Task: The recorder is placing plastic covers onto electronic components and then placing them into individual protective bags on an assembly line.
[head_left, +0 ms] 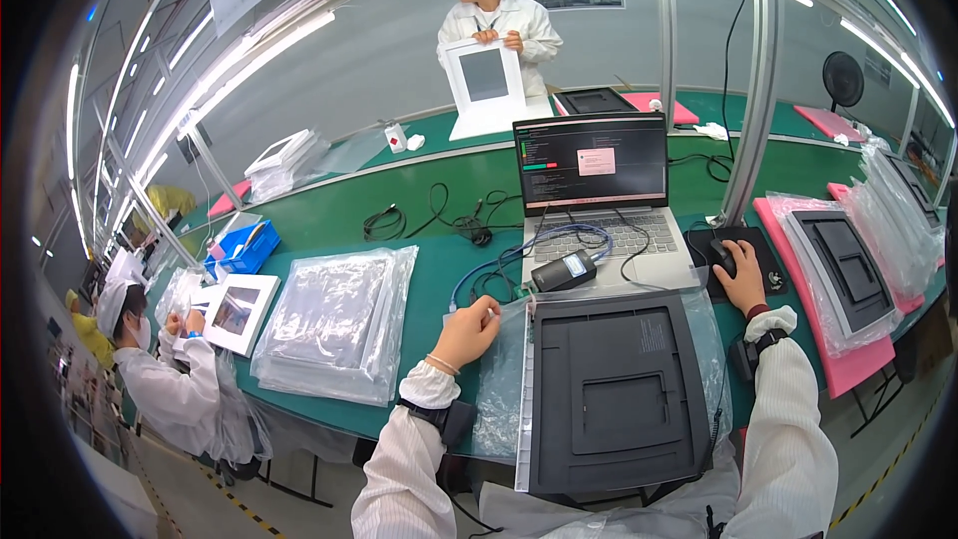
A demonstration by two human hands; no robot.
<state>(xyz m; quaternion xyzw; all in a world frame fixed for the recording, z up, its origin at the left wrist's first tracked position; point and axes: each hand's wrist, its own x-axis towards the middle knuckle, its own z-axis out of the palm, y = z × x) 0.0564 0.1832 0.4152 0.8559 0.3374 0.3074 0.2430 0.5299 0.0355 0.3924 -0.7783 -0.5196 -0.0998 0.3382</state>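
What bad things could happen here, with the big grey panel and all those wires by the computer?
The grey panel sticks out past the table's near edge, so a bump might tip it off. The blue cable loops right beside the left hand; it could snag and tug the small black box resting on the laptop. The right hand is on the mouse, so only one hand guards the panel.

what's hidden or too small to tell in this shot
- Mouse, head view: mostly covered by the right hand.
- Left hand fingertips: curled on the clear bag; whether they pinch it is unclear.
- Laptop screen text: too small.
- Dark panel: near edge hidden by sleeves.
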